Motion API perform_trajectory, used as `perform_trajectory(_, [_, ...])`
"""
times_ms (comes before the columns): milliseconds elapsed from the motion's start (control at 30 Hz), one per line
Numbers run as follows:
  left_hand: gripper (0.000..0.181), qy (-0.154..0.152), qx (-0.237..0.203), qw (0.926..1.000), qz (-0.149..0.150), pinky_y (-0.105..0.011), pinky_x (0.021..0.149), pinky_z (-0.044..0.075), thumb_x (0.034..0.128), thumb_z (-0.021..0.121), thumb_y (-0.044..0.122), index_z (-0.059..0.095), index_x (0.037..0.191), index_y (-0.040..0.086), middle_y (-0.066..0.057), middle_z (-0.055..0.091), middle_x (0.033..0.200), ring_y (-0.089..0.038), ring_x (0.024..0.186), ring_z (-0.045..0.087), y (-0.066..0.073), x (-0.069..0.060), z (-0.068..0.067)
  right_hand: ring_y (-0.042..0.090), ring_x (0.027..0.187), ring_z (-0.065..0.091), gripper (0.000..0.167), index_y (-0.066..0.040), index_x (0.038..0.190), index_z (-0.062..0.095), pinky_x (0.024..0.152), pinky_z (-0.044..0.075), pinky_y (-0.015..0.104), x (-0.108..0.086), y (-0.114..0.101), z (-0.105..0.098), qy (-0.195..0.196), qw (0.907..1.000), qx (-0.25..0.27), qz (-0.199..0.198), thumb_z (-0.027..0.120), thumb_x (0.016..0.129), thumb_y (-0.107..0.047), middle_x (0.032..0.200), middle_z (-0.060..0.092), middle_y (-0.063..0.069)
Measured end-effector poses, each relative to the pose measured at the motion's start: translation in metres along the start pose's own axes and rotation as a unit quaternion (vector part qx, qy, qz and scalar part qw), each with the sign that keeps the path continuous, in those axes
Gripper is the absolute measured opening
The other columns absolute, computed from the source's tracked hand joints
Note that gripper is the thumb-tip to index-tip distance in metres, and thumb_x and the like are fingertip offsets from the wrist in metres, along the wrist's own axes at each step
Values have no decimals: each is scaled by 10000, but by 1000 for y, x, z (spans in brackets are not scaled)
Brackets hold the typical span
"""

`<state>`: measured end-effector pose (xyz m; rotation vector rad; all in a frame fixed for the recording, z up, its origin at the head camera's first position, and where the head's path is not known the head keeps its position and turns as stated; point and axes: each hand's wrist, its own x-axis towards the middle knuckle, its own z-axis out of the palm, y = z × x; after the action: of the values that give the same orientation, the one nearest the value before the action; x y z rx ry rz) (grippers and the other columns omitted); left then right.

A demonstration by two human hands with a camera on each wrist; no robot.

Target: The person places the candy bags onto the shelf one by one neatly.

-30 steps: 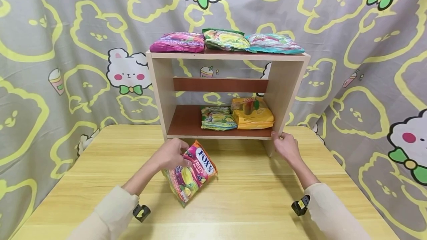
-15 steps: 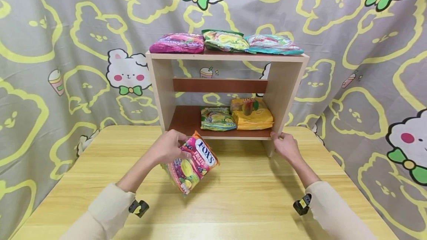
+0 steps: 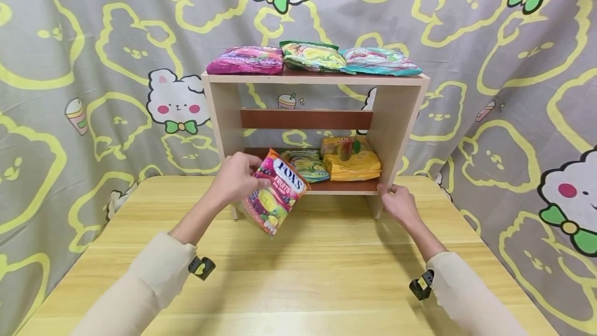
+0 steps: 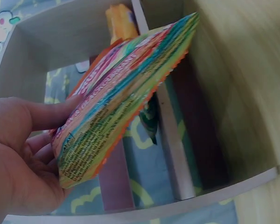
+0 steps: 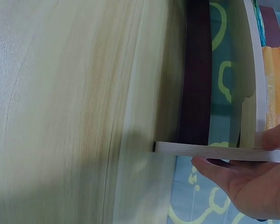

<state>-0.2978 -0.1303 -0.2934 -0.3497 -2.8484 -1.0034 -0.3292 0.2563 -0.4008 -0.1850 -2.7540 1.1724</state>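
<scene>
My left hand [image 3: 239, 178] grips a pink and orange FOX'S candy bag [image 3: 275, 193] by its left edge, tilted in front of the lower shelf's left side. In the left wrist view the striped underside of that bag [image 4: 116, 102] faces the camera, thumb on one face and fingers on the other. My right hand [image 3: 400, 204] pinches the front edge of the rack's right side panel [image 3: 398, 128], thumb inside and fingers outside, as the right wrist view shows. Behind the held bag, a green candy bag [image 3: 308, 165] and a yellow-orange bag [image 3: 352, 162] lie on the lower shelf.
Along the rack's top board [image 3: 317, 79] lie a magenta bag [image 3: 247, 61], a green-yellow bag [image 3: 312, 57] and a teal bag [image 3: 382, 61]. The rack stands on a wooden table [image 3: 298, 279] before a patterned curtain [image 3: 107, 30].
My left hand has raised the candy bag from near the tabletop to the lower shelf's height, where it now partly covers the green bag. The right hand keeps its place on the side panel.
</scene>
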Motion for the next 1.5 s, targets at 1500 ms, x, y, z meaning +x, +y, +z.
perform_trajectory(1500, [347,1344,846,9824,-981,-546,757,577,964,641,266,656,904,-76,-275,695,963,-433,904,675,-23,72,29,268,772,666,532,-34,1057,711,588,431,317,2,2,2,111,9999,-9,5,441,1029,-491,895,747,232])
